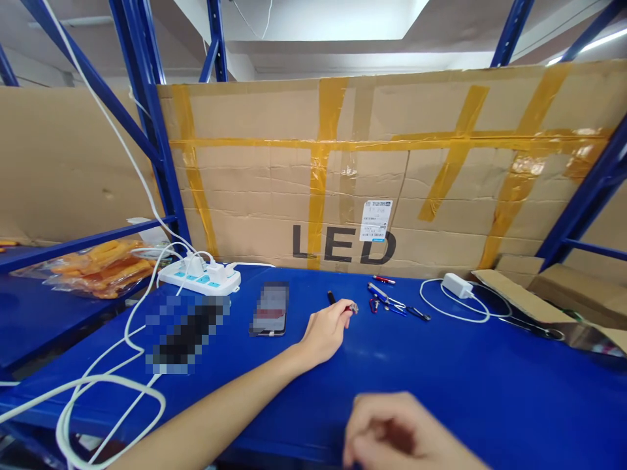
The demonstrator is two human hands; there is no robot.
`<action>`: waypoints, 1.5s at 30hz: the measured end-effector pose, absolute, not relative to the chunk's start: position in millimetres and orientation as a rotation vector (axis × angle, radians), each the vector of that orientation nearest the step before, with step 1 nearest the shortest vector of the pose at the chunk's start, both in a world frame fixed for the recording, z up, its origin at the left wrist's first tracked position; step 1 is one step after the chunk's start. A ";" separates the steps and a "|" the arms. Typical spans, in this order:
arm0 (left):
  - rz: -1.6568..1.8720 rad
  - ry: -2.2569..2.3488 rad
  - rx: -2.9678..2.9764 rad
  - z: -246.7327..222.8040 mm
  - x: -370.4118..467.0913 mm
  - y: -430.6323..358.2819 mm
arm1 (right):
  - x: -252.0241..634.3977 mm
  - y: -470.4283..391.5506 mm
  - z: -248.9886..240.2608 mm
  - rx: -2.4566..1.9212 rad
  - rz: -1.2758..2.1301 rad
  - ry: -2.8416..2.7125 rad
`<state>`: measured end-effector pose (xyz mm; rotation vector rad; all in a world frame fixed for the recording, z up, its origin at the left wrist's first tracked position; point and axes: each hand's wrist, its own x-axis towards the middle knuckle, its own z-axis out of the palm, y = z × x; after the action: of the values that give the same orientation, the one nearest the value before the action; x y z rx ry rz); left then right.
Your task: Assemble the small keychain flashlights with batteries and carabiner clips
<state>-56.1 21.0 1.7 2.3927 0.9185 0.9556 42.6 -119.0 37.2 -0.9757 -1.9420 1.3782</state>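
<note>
My left hand [324, 334] reaches over the blue table, its fingers pinched around a small shiny piece [353, 307] with silver and some red on it; its kind cannot be made out. A black pen-like stick [332, 297] lies just behind these fingers. To the right is a loose group: a blue pen-like item [378, 292], a red carabiner-like clip [374, 305] and a dark-handled tool [418, 314]. Low in front, my right hand [392, 427] is slightly blurred, fingers curled in, with nothing visible in them.
A phone [271, 310] lies left of my left hand, near a white power strip [200, 277] with cables [132, 326]. At right are a white charger [457, 285], scissors [543, 331] and an opened carton [529, 297]. A large cardboard sheet [264, 202] stands behind.
</note>
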 end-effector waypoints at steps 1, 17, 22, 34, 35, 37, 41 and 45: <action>0.940 0.920 2.400 0.4 -54.6 20.8 | 54.4 -116.1 43.1 -1.072 1.298 -1.837; 0.737 0.882 2.421 -0.4 -43.9 11.2 | 147.2 -14.4 17.1 -0.969 -0.435 -2.242; 0.688 0.791 2.431 6.0 -42.4 4.3 | 156.3 -13.7 20.4 -0.788 -0.255 -2.248; 0.505 0.820 2.527 11.1 7.1 -3.5 | 192.7 -19.1 17.6 -1.155 1.044 -1.818; 0.513 0.833 2.532 10.4 11.8 -3.8 | 196.1 -18.1 16.4 -1.185 1.105 -1.781; 0.511 0.887 2.506 7.7 19.4 -4.1 | 201.1 -15.7 13.0 -1.229 1.161 -1.739; 0.496 0.943 2.473 0.3 24.6 -4.6 | 202.5 -13.5 6.1 -1.310 1.260 -1.698; 0.562 0.915 2.547 -4.4 18.4 -5.6 | 198.2 -14.4 2.3 -1.392 1.395 -1.659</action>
<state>18.4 -5.6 -4.4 2.5467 0.9151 0.5620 198.2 -14.4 2.3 -1.3917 -1.6586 1.3954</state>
